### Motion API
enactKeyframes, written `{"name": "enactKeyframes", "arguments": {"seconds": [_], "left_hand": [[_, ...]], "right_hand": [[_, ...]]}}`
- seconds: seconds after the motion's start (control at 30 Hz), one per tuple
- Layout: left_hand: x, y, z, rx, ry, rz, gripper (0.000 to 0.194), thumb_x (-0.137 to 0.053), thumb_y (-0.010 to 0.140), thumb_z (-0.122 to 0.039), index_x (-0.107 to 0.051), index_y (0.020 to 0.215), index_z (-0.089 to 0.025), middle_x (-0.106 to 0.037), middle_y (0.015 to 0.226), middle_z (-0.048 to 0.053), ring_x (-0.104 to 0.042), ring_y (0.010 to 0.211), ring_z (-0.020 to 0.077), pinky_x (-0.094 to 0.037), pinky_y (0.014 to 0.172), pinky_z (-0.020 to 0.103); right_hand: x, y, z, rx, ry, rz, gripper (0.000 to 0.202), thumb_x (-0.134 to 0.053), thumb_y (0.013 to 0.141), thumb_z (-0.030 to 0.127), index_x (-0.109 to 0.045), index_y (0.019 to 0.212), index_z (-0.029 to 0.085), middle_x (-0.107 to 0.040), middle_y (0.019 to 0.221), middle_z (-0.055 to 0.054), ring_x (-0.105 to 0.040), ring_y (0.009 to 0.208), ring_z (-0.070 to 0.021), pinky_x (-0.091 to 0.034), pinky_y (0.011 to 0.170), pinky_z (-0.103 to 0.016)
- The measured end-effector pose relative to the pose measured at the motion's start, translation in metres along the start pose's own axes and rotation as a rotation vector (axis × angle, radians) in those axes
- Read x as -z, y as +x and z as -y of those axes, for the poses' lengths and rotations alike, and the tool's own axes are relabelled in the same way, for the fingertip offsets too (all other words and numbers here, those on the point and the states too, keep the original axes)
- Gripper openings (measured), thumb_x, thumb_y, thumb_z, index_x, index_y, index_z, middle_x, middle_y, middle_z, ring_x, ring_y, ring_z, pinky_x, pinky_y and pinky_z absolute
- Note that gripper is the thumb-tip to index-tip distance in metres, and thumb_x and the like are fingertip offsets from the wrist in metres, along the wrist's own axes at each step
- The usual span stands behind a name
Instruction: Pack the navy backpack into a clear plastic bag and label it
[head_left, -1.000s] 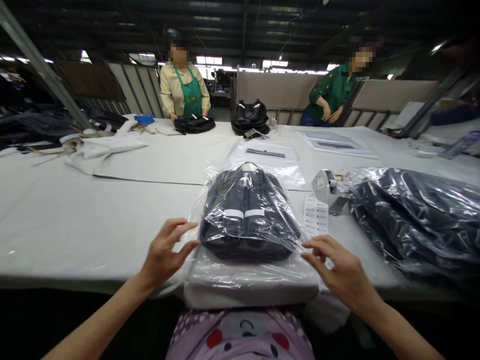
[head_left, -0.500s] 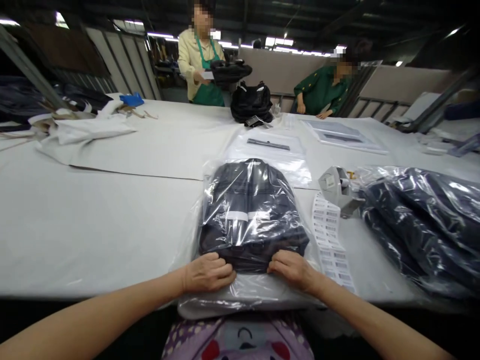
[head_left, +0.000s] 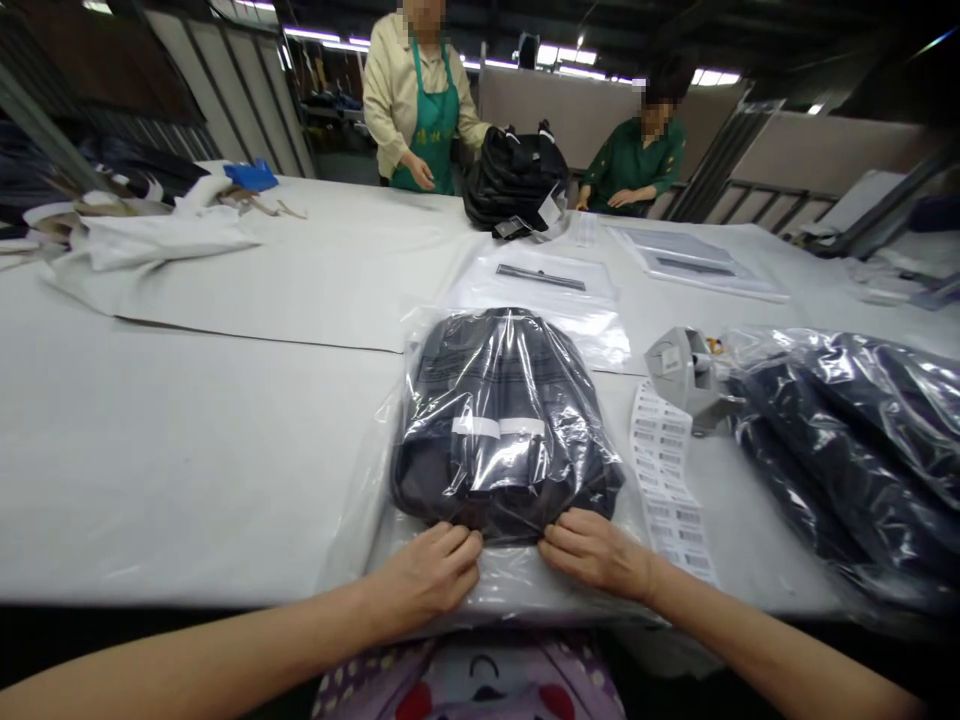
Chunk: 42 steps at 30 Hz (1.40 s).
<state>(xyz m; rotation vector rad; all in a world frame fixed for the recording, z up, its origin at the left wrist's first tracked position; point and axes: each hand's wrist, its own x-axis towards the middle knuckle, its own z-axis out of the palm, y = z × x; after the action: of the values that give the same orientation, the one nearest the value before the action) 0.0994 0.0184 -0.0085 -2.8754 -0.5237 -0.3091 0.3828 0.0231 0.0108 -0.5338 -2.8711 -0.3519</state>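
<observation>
A black backpack (head_left: 435, 460) lies flat inside a clear plastic bag (head_left: 360, 500) on the white table, straight in front of me. Two pale strips cross its middle. At the backpack's near edge, my left hand (head_left: 442, 568) has its fingers curled closed on the plastic, left of centre. My right hand (head_left: 589, 550) pinches the plastic in the same way, right of centre. Between the two hands the loose near part of the plastic bag spreads toward the table edge. My fingertips are partly hidden in the folds.
A grey label dispenser (head_left: 686, 375) and a sheet of barcode labels (head_left: 664, 460) lie to the right, beside bagged dark items (head_left: 862, 450). Flat plastic bags (head_left: 540, 295) lie beyond the backpack. Across the table (head_left: 210, 450), two people stand near stacked black bags (head_left: 514, 175).
My left hand has shifted slightly toward me and right, its fingers more bunched. Across the table, the person in the green apron has put the black bag onto the pile.
</observation>
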Motion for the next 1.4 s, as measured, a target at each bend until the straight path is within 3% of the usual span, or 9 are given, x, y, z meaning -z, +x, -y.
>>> {"name": "enactKeyframes", "arguments": {"seconds": [0.2,0.4,0.5,0.63,0.7,0.83,0.93,1.1,1.4], "left_hand": [[-0.004,-0.005,-0.007,0.103,-0.079,0.072,0.036,-0.045,0.088,-0.011,-0.044,0.124,-0.008,-0.056,0.113,0.013,-0.052,0.092,0.0215,-0.045,0.084,0.033],[0.011,-0.004,-0.006,0.196,-0.238,0.191,0.039,-0.046,0.089,-0.018,-0.04,0.127,-0.014,-0.055,0.121,0.01,-0.054,0.096,0.0207,-0.046,0.084,0.032],[0.021,-0.001,-0.008,0.232,-0.33,0.203,0.064,-0.053,0.081,-0.055,-0.039,0.127,-0.013,-0.056,0.117,0.013,-0.054,0.096,0.0251,-0.045,0.085,0.036],[0.019,-0.001,-0.015,0.267,-0.365,0.144,0.105,-0.056,0.057,-0.079,-0.031,0.131,-0.008,-0.054,0.119,0.019,-0.052,0.101,0.0309,-0.041,0.091,0.043],[0.015,0.001,-0.018,0.335,-0.332,0.146,0.095,-0.062,0.065,-0.068,-0.031,0.132,-0.009,-0.055,0.117,0.018,-0.053,0.101,0.03,-0.042,0.089,0.042],[0.008,0.011,-0.018,0.473,-0.285,0.241,0.017,-0.048,0.088,-0.021,-0.053,0.104,-0.017,-0.064,0.095,0.007,-0.059,0.083,0.0217,-0.045,0.075,0.035],[0.009,0.016,-0.013,0.56,-0.328,0.275,0.016,-0.041,0.089,-0.014,-0.056,0.09,-0.019,-0.065,0.083,0.002,-0.061,0.075,0.0187,-0.044,0.068,0.028],[0.014,0.017,-0.009,0.622,-0.315,0.226,0.019,-0.036,0.092,-0.018,-0.054,0.093,-0.022,-0.066,0.078,-0.001,-0.064,0.071,0.0167,-0.041,0.059,0.022],[-0.004,0.002,-0.012,0.529,-0.276,0.132,0.013,-0.041,0.091,-0.016,-0.053,0.091,-0.021,-0.064,0.082,-0.001,-0.064,0.07,0.0144,-0.044,0.057,0.02]], "right_hand": [[0.005,0.002,0.008,-0.082,0.023,0.025,0.023,-0.036,0.093,0.01,-0.057,0.102,0.011,-0.062,0.087,-0.008,-0.05,0.068,-0.0152,-0.041,0.063,-0.029],[0.024,-0.01,0.027,-0.211,0.163,0.229,0.055,-0.05,0.08,0.062,-0.055,0.108,0.015,-0.055,0.109,-0.017,-0.049,0.098,-0.0298,-0.045,0.08,-0.043],[0.023,-0.015,0.027,-0.186,0.152,0.21,0.019,-0.05,0.088,0.028,-0.056,0.101,0.015,-0.055,0.114,-0.016,-0.049,0.103,-0.0268,-0.043,0.088,-0.04],[0.012,-0.014,0.021,-0.286,0.3,0.093,0.019,-0.035,0.091,0.011,-0.054,0.094,0.014,-0.062,0.093,-0.01,-0.056,0.086,-0.0184,-0.046,0.077,-0.03],[0.008,-0.014,0.019,-0.383,0.327,0.037,0.024,-0.03,0.093,0.014,-0.053,0.091,0.015,-0.062,0.081,-0.006,-0.058,0.075,-0.0164,-0.045,0.068,-0.027],[0.004,-0.012,0.02,-0.491,0.302,0.025,0.025,-0.036,0.095,0.032,-0.052,0.081,0.018,-0.06,0.071,-0.002,-0.057,0.065,-0.0156,-0.042,0.058,-0.027],[0.004,-0.012,0.024,-0.428,0.284,0.052,0.035,-0.057,0.08,0.052,-0.051,0.079,0.017,-0.059,0.074,-0.004,-0.056,0.068,-0.018,-0.042,0.056,-0.028],[0.011,-0.015,0.028,-0.332,0.136,-0.082,0.02,-0.035,0.091,0.009,-0.055,0.093,0.013,-0.058,0.074,-0.006,-0.053,0.068,-0.0168,-0.045,0.06,-0.028],[0.026,-0.013,0.01,-0.411,0.456,-0.262,0.019,-0.04,0.093,0.015,-0.059,0.095,0.018,-0.062,0.106,-0.009,-0.058,0.096,-0.0167,-0.05,0.083,-0.029]]}}
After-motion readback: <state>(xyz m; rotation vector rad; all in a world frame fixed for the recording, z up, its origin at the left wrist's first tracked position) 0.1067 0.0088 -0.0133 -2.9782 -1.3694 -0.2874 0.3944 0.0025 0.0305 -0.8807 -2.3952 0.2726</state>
